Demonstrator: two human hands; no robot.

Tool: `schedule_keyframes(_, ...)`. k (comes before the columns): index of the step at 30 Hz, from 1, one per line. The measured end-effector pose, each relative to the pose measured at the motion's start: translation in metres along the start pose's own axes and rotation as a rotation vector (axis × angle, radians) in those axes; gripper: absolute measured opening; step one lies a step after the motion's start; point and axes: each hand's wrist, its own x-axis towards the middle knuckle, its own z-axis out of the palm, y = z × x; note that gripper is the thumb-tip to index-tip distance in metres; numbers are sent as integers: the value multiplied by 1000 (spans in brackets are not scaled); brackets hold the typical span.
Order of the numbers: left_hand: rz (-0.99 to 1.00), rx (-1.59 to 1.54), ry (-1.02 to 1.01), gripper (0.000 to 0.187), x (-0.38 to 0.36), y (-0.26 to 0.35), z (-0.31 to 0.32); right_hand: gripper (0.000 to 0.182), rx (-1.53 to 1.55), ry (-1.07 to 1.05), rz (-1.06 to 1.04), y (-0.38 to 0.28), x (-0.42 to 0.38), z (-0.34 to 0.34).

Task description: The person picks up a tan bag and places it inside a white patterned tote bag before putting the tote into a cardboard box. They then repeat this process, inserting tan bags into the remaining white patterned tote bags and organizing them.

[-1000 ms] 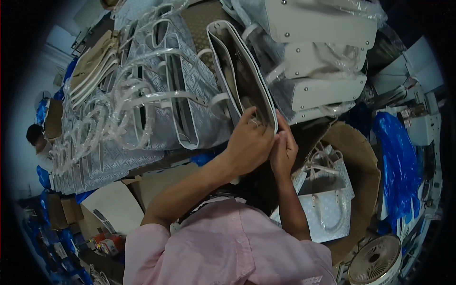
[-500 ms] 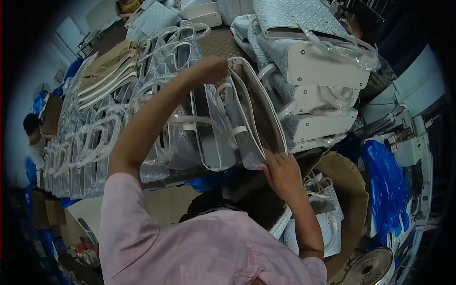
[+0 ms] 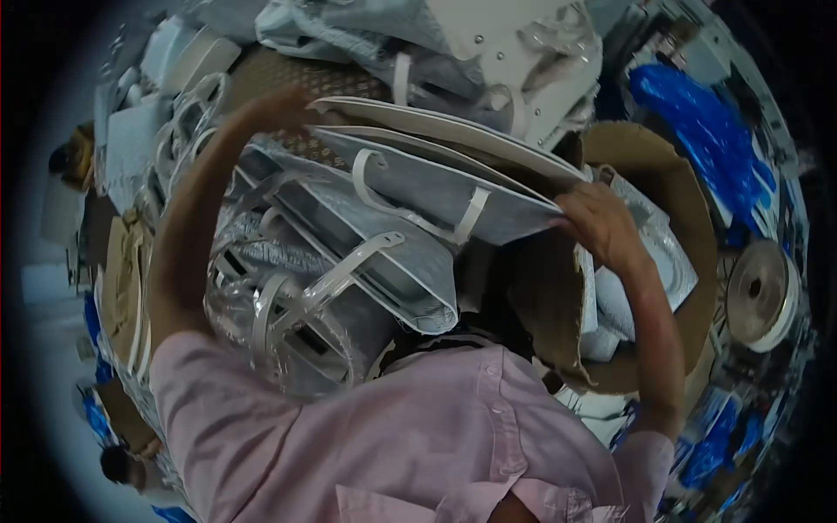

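Note:
A grey handbag (image 3: 436,179) with white trim and white handles stretches between my hands, its open top facing me. My left hand (image 3: 283,112) is at the bag's far left corner, slightly blurred, fingers closed at the edge. At the other end, my right hand (image 3: 603,220) grips the right corner, thumb on the outside. Just below lies another open grey bag (image 3: 392,279) with a white strap, close to my chest. Clear plastic wrap covers the handles of the bags (image 3: 301,322) beside it.
A cardboard box (image 3: 697,322) holding patterned bags stands under my right forearm. Beyond it are a fan (image 3: 757,292) and a blue plastic bag (image 3: 697,131). More bags (image 3: 523,52) are piled at the back; brown and white pieces (image 3: 126,288) lie left. A person (image 3: 126,466) is at lower left.
My view has swung right and tilted. The handbag between my hands has turned from nearly upright in view to lying crosswise, its right end nearer the cardboard box. Both hands stay at its ends.

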Motion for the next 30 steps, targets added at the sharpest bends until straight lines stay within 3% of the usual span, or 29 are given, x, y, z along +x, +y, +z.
schedule_keyframes(1, 63, -221, 16, 43, -7, -1, 10, 17, -8, 3, 12, 5, -1, -3)
schedule_keyframes(4, -63, -306, 59, 34, -23, 18, 18, 16, 11, -30, 42, 18, 3, 8)
schedule_keyframes(8, -67, -116, 73, 36, -21, -9, 21, 16, 22, -1, 0, 32, 32, 9)
schedule_keyframes(12, -118, 97, 187, 35, -30, 37, 18, 20, 60, -58, 148, 24, 29, 6)
schedule_keyframes(14, 140, 342, 601, 38, -36, 38, 33, 22, 146, -78, 229, 12, 19, 6)
schedule_keyframes(15, 139, 336, 584, 38, -33, 41, 40, 26, 108, -59, 219, 8, 18, 4)
schedule_keyframes(17, 508, 476, 699, 31, -40, 50, 45, 30, 112, -14, 164, 0, 31, 7)
schedule_keyframes(19, 513, 233, 530, 26, -43, 71, 47, 37, -70, -44, 158, -10, 32, 3)
schedule_keyframes(22, 544, 131, 523, 26, -20, 64, 49, 40, -132, 50, 181, -34, 43, 8)
schedule_keyframes(24, 438, 56, 169, 35, -9, 68, 44, 41, -157, 131, 200, -53, 54, 19)
schedule_keyframes(25, 444, 47, 164, 35, -3, 70, 43, 40, -96, 158, 201, -60, 60, 29)
schedule_keyframes(27, 362, 90, -120, 39, 5, 74, 43, 32, -45, 212, 232, -71, 70, 52)
schedule_keyframes(29, 389, 34, -117, 41, 9, 67, 49, 27, -53, 278, 215, -71, 75, 63)
schedule_keyframes(30, 492, -5, -60, 41, 8, 63, 53, 23, -53, 341, 196, -71, 77, 68)
